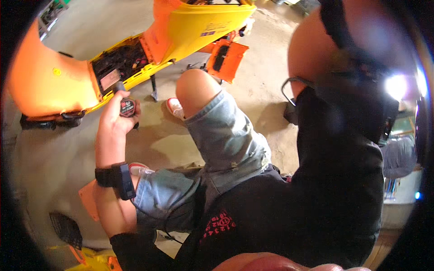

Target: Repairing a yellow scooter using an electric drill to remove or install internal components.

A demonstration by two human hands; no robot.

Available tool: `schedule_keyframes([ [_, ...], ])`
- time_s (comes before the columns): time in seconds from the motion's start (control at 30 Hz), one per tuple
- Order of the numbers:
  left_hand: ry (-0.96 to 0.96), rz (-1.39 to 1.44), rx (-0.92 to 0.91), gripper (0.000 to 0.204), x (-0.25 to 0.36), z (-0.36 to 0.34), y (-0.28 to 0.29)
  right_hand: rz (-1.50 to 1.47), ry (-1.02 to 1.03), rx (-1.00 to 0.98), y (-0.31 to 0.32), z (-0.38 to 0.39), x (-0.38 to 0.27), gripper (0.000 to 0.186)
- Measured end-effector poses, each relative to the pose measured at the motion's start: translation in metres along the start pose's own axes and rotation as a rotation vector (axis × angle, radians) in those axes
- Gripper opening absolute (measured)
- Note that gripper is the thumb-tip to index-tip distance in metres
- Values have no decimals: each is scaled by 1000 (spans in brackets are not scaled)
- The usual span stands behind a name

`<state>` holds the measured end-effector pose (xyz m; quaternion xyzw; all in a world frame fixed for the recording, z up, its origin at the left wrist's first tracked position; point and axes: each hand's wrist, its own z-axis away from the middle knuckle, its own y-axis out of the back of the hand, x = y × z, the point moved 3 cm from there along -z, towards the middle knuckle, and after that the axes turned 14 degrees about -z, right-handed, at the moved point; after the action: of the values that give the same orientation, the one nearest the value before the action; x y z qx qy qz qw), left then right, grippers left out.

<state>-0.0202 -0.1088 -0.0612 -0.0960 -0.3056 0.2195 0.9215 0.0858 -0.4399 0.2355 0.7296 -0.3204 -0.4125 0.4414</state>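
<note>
My left hand [118, 118] is closed around a black handheld tool [128, 108] with a round red-and-black end, which looks like a power driver. Its dark front part points toward a scooter with an orange and yellow body [54, 83]. The hand is just below the scooter's uncovered middle compartment [120, 63], where dark parts and wiring show. Whether the tool touches the scooter I cannot tell. My right arm [312, 49] is raised close to the camera, bent upward, and its hand is out of the picture.
An orange panel [228, 61] with a dark patch is by the scooter's right side, above my knee. The scooter's stand [154, 88] reaches down to the concrete floor. Another yellow part [92, 261] and a dark mesh piece [65, 229] are at lower left.
</note>
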Motion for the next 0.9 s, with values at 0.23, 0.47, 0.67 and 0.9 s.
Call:
schedule_keyframes([
  [0.23, -10, -34, -42, 27, 6, -5, -9, 13, -28, 76, 3, -2, 24, 29],
  [0.47, -2, -40, -50, 31, 1, 6, -5, 10, -8, 122, -8, 5, 29, 30],
  [0.67, 40, -4, -46, 34, 2, 10, 1, -29, 1, 136, -12, 8, 30, 31],
  [0.9, 26, 37, -53, 33, 9, 1, 1, -146, 81, 188, 9, -2, 5, 32],
])
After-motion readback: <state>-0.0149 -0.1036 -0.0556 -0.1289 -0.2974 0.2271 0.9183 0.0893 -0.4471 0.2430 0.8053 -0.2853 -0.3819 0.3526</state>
